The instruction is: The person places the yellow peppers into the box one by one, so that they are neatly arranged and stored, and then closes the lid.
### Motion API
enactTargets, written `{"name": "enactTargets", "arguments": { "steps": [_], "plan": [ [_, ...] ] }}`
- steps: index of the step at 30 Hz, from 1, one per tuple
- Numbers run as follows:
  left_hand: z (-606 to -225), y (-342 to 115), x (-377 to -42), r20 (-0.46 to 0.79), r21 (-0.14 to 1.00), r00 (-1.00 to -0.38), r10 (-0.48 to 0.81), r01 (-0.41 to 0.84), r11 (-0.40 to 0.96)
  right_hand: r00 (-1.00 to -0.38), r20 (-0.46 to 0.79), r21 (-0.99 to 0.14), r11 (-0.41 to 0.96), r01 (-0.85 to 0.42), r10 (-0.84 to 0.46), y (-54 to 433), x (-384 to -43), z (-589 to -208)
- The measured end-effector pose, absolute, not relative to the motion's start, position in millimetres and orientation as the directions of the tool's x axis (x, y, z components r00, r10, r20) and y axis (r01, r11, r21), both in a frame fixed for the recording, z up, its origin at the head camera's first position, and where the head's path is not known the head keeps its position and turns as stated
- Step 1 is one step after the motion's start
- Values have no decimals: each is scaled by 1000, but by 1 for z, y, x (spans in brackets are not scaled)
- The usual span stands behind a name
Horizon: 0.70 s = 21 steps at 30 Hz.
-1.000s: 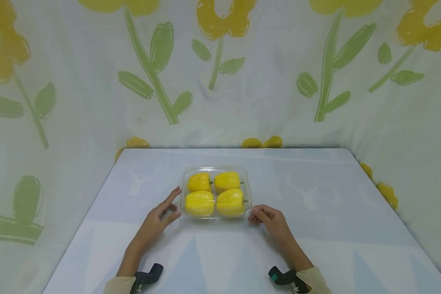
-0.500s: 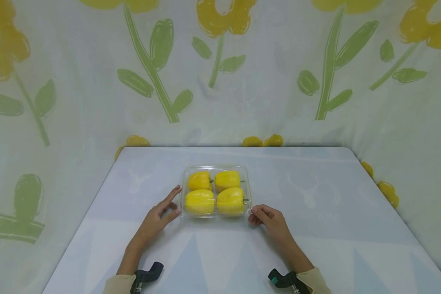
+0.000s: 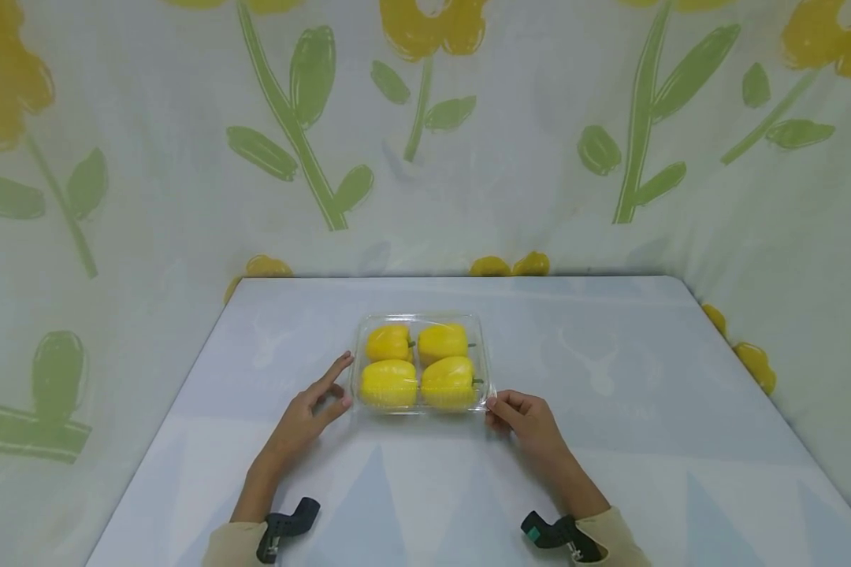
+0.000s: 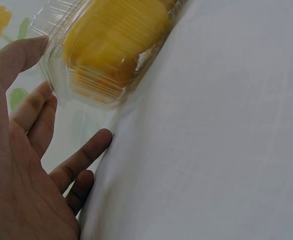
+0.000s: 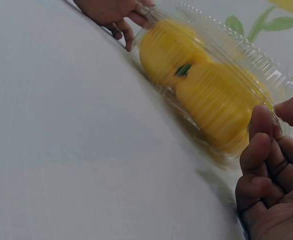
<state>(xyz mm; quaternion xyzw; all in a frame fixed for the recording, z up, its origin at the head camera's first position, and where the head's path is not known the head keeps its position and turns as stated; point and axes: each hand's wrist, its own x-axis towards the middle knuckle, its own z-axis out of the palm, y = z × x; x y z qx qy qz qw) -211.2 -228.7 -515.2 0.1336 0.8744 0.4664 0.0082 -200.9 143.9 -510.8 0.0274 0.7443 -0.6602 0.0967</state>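
Note:
A clear plastic clamshell box (image 3: 422, 408) lies on the table with its lid down. Inside it are several yellow bell peppers (image 3: 388, 383) with short green stems, two rows of them. My left hand (image 3: 303, 417) is at the box's left side; thumb and forefinger, spread apart and fairly straight, touch its rim, while the other fingers hang lower beside the wall in the left wrist view. At the front right corner, my right hand (image 3: 528, 425) pinches the rim between thumb and forefinger. Its remaining fingers curl beneath, as the right wrist view shows.
The pale table (image 3: 638, 394) has a faint printed pattern and a straight back edge. Behind it hangs a white curtain (image 3: 518, 173) with yellow flowers and green leaves. A black wrist mount (image 3: 287, 526) sits on each forearm, at the cuffs of beige sleeves.
The head view has tilted slightly, so table and curtain sit a little higher in it. Both hands stay at the same spots on the box, which looks unmoved on the table.

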Motion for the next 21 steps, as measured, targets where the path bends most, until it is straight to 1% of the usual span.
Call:
{"name": "enactTargets", "arguments": {
  "steps": [4,14,21],
  "plan": [
    [-514,-229,-211,109,818,-966,235,222,531,-979,-193,-973,140,183,-63,143,-203,-510],
    [-514,-230,-211,114,821,-966,233,224,526,-985,-172,-976,140,167,-18,141,-204,-513],
    [-516,-229,-211,99,828,-967,234,211,519,-970,-242,-968,78,239,-29,143,-204,-518]
  ]
}}
